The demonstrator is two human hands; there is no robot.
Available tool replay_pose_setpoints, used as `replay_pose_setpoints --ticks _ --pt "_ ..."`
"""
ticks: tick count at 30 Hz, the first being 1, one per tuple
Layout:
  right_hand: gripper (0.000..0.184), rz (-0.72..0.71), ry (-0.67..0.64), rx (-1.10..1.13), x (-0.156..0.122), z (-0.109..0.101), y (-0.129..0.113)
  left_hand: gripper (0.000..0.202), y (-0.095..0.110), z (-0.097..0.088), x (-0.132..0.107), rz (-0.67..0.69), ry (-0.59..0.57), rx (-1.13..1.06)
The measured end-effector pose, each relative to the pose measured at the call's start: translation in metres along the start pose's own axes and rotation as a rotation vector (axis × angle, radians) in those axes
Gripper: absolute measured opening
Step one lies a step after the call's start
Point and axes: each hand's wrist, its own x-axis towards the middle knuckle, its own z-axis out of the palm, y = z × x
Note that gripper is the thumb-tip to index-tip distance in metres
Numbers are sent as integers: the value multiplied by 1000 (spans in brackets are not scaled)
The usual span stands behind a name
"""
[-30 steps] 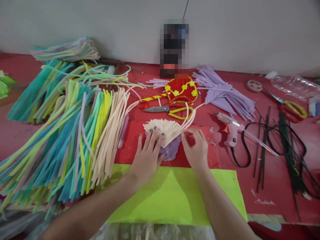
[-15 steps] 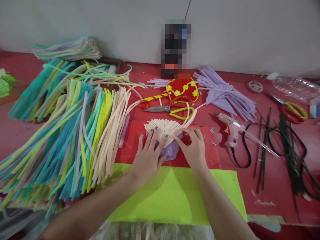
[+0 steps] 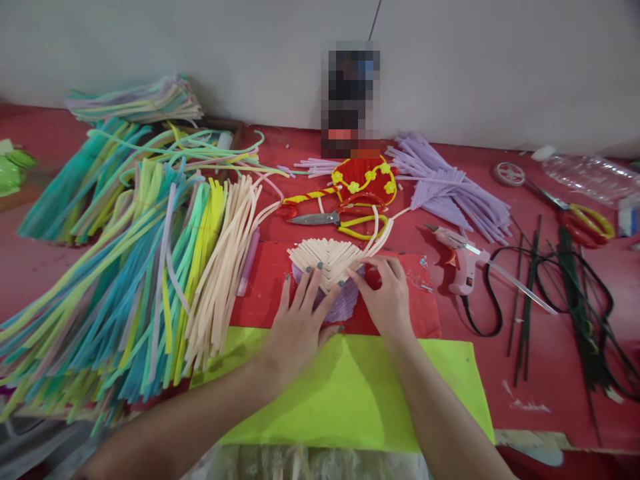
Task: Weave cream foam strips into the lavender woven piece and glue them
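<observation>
Pale wall (image 3: 200, 47) backed the red table (image 3: 480, 373) on my feed. Near the middle of the table's front edge, just behind a lime-green sheet (image 3: 325, 400), lay the cream-and-purple chevron piece (image 3: 329, 257). I saw the left hand (image 3: 297, 327) spread wide, fingertips on it, gripping nothing; the right hand (image 3: 387, 300) curled nearly closed at its right side, holding what I couldn't tell.
</observation>
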Motion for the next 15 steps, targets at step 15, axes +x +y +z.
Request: replay_pose_setpoints --ticks 15 --pt "22 -44 24 -23 1 -1 -5 66 3 -1 -3 -40 -65 25"
